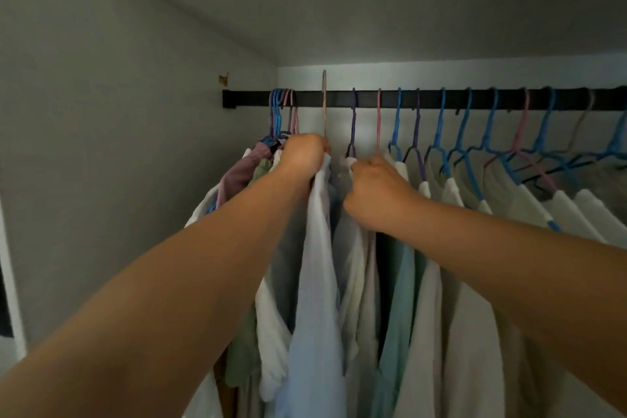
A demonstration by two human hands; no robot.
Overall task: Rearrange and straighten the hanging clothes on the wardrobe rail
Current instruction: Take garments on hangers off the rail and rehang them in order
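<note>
Seen from head height, looking slightly up into a wardrobe. Across the back, a dark rail [475,99], running from a bracket near the left wall out past the right edge. Hung along it, a row of thin plastic hangers [441,125], mostly blue, some pink and purple, evenly spaced on the right half. At the far left of the rail, a tight bunch of blue and pink hooks [283,102] pressed together. Between that bunch and the spaced row, a single pale hook [324,102] raised higher than the others, its top above the rail.

Below the hangers, pale clothes [475,316] in white, cream, light blue and mint green, hanging close together; at the far left, a mauve garment [241,173] and a green one bunched up.

Two bare forearms reaching up from the bottom corners. Left hand [303,154] clenched around the neck area of a light blue shirt [317,282], directly beneath the raised pale hook, fabric dropping straight down from the fist. Right hand [376,187] just beside it, fingers curled and pinching the collar of a white garment [354,261] under the purple and pink hooks; exact fingertip contact hidden behind the knuckles. Hands near each other, not touching, both just below the rail.
</note>
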